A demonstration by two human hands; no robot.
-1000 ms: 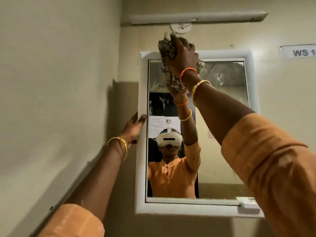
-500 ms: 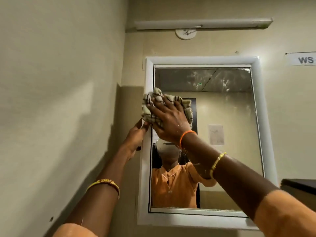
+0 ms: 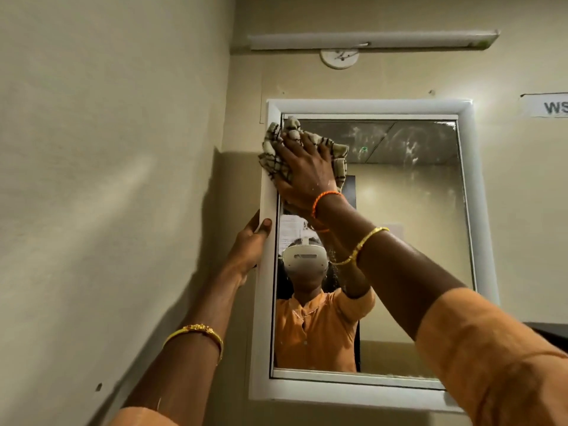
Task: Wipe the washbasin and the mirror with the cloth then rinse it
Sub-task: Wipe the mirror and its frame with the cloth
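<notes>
A white-framed mirror (image 3: 408, 229) hangs on the beige wall ahead and above me. Its upper glass shows smears and spots. My right hand (image 3: 305, 172) presses a cream cloth with dark checks (image 3: 275, 149) flat against the glass and frame at the mirror's top left corner. My left hand (image 3: 250, 245) grips the frame's left edge (image 3: 266, 272) about halfway up, thumb on the front. The washbasin is out of view.
A side wall (image 3: 107, 179) runs close along my left arm. Above the mirror are a tube light fitting (image 3: 372, 40) and a round white ceiling rose (image 3: 339, 58). A paper label (image 3: 550, 107) is stuck at the right, and a dark ledge (image 3: 550, 332) shows lower right.
My right hand with the cloth came down from the frame's top to mid-left of the glass, then rose to the top left corner. My left hand stayed on the frame's left edge.
</notes>
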